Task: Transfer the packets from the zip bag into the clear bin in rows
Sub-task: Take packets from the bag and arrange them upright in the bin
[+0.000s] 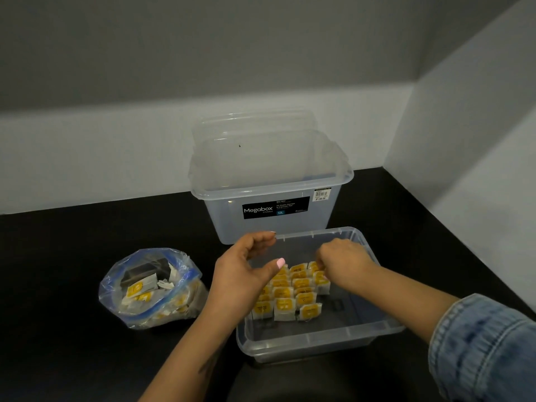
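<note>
Nearest you, the clear bin (316, 342) sits on the black counter (72, 358), with yellow-and-white packets (293, 291) standing in rows inside. Your left hand (243, 274) hovers over its left wall, fingers loosely curved, holding nothing. Your right hand (342, 261) reaches into the far rows, fingertips pinching a packet. To the left, the zip bag (148, 288) stands open with more packets. Farther back stands a taller Megabox bin (269, 198).
</note>
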`<state>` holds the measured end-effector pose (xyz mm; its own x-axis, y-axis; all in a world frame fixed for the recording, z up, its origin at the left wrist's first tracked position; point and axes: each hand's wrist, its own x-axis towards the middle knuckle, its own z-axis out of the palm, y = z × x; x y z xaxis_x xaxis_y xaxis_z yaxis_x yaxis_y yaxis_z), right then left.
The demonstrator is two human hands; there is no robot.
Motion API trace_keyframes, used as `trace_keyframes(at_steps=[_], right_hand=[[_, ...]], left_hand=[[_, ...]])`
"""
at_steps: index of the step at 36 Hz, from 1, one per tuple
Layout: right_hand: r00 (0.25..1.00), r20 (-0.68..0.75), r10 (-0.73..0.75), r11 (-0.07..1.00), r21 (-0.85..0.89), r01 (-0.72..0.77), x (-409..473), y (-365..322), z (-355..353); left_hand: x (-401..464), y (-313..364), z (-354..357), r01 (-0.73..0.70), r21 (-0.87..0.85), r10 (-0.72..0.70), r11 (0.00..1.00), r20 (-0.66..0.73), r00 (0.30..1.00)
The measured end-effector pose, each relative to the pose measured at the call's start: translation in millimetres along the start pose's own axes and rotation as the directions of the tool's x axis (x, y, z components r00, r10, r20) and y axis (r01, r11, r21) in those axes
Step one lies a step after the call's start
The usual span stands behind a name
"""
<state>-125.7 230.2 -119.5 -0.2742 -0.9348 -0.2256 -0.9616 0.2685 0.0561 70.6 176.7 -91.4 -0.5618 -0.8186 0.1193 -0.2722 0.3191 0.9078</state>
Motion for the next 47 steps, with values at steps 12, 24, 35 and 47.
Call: trace_keyframes(at_steps=[12,24,35,47], right_hand=[[0.995,-0.099,0.021,0.986,0.170,-0.004,-10.7,-14.6,-49.2],[0.965,-0.243,-0.096,0.946,0.278,0.164,5.4,-105.3,-90.5],[0.967,-0.176,-0.184,0.921,0.314,0.232,35.8,-210.2,-84.3],[0.971,0.113,-0.211,0.973,-0.073,0.219,73.4,-284.9,-54.7]], left_hand=[[-2.5,-10.3,-33.8,0.017,0.029,-0.015,0.999,-0.069,0.998],[-2.7,-36.6,-133.0,0.092,0.122,-0.061,0.988,-0.237,0.969],[-1.5,-87.0,-203.3,0.280,0.547,-0.211,0.789,-0.188,0.959],[-6.9,-109.8,-211.3,0.196,0.563,-0.201,0.803,-0.055,0.978]])
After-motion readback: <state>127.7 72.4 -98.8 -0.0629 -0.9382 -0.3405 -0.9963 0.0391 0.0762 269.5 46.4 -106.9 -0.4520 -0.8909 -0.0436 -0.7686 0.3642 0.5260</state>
